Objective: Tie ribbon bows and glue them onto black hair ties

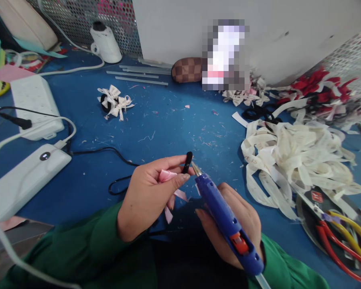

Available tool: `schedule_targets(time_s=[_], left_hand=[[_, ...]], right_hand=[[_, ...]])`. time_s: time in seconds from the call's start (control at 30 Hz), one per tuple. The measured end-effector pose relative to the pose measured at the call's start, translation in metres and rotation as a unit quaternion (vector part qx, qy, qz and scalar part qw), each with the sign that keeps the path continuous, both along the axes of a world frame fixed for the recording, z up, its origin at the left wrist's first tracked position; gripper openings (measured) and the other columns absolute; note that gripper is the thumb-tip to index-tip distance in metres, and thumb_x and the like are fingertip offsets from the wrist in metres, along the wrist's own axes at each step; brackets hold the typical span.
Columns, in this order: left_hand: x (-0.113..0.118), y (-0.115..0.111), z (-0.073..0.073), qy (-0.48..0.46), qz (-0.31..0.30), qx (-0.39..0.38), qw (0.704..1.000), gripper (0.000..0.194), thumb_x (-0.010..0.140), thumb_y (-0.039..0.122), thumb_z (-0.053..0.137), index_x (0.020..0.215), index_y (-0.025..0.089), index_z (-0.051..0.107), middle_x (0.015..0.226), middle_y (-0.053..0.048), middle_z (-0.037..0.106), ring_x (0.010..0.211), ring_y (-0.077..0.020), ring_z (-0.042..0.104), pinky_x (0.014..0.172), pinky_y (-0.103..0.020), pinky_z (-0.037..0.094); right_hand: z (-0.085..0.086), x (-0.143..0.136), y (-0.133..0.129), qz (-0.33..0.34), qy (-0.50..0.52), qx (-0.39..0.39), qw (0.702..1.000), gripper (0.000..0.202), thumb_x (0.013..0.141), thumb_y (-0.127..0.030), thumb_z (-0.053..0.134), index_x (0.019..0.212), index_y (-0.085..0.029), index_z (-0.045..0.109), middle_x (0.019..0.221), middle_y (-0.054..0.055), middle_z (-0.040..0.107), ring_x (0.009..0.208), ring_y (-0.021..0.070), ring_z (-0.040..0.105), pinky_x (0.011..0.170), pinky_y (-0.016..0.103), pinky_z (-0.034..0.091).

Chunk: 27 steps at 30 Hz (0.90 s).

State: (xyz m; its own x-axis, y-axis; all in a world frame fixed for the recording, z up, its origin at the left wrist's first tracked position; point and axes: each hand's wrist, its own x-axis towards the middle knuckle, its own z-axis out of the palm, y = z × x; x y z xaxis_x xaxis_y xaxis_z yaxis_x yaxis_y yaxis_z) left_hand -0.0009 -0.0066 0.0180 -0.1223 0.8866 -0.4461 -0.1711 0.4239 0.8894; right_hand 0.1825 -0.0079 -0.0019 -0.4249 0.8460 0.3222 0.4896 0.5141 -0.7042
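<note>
Hands (150,192) hold glue gun (228,224), apparently touching black band (187,162)

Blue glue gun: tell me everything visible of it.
The glue gun has a plastic-looking blue body with small holes, a metallic conical nozzle, an orange-red insert near the rear and a translucent stick behind. The right grip holds it slanted, nozzle forward and leftward, close to the black band in the left grip; whether they touch is unclear. Any trigger is hidden.
</note>
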Motion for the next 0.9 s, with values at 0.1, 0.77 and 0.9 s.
schedule_targets(time_s=[0.1,0.77,0.9], left_hand=[[0.000,0.000,-0.001,0.005,-0.003,-0.009,1.000,0.040,0.078,0.028,0.079,0.117,0.023,0.077,0.091,-0.006,0.078,0.035,-0.0022,0.041,0.032,-0.016,0.037],[-0.003,0.001,-0.005,-0.022,-0.016,0.018,0.999,0.041,0.081,0.031,0.077,0.120,0.020,0.074,0.102,-0.012,0.078,0.037,-0.0008,0.038,0.035,-0.017,0.034],[-0.005,0.001,-0.003,-0.027,-0.001,0.047,0.999,0.040,0.079,0.030,0.078,0.117,0.016,0.075,0.100,-0.013,0.078,0.036,-0.0003,0.036,0.034,-0.018,0.031]], right_hand=[[-0.001,0.000,-0.001,0.005,0.003,0.000,1.000,0.023,0.085,-0.019,0.063,0.072,-0.022,0.046,0.064,-0.003,0.044,0.048,0.0093,0.044,0.043,0.025,0.034],[-0.011,0.013,0.000,-0.094,0.127,-0.064,0.985,0.011,0.084,-0.027,0.071,0.091,-0.024,0.062,0.077,0.001,0.062,0.062,0.0153,0.059,0.055,0.029,0.051],[-0.010,0.001,0.011,-0.137,0.155,-0.133,0.969,0.015,0.086,-0.033,0.068,0.081,-0.021,0.061,0.067,-0.002,0.060,0.053,0.0124,0.054,0.051,0.026,0.049]])
